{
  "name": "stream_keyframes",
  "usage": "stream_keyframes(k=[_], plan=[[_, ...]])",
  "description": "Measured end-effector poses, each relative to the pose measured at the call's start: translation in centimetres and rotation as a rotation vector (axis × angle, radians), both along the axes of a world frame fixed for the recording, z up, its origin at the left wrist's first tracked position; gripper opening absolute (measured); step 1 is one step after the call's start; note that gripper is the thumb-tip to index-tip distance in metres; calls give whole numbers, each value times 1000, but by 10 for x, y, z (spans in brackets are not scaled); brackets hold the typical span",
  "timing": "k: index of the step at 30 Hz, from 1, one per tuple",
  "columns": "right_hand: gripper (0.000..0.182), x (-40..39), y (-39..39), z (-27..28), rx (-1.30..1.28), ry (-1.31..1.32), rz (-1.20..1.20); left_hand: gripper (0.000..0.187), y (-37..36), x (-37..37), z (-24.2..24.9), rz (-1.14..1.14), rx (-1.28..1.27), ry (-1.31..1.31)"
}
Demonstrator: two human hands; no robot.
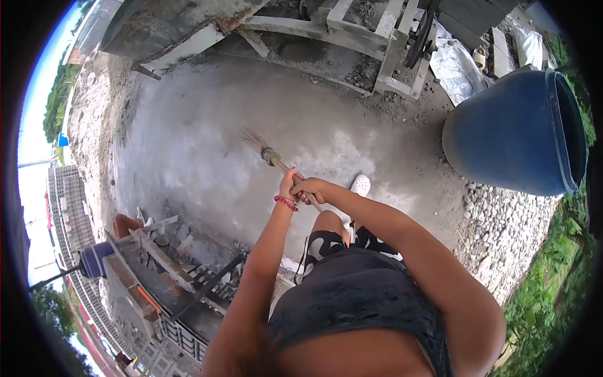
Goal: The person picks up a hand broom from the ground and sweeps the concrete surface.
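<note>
A twig broom (271,154) with a wooden handle slants across the middle of the view, its thin bristles pointing up and left over the grey, dusty floor (188,138). My left hand (288,183), with a red bead bracelet (286,202) at the wrist, is wrapped round the handle on the side nearer the bristles. Close behind it, my right hand (308,188) grips the same handle, and the two hands overlap. The handle's end sticks out below them, over my knee. A white clog (360,185) on my foot shows just right of the hands.
On the right, a big blue barrel (509,132) stands beside pebbles (502,217). A dusty frame (352,39) with a wheel runs along the top, near a rusty metal bin (169,28). At lower left is a machine (151,283), with another person's bent leg (125,225) beside it.
</note>
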State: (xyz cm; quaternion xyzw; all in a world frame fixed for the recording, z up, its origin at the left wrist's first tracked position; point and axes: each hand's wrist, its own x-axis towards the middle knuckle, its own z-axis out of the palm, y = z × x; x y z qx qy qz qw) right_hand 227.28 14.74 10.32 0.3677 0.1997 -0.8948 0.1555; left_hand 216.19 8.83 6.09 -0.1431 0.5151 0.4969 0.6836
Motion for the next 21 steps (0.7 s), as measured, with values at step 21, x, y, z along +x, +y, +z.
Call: stream_keyframes(k=[21], plan=[[13,49,61,12,-308,-396,-1504,16,163,130,-61,-1355,128,-163]])
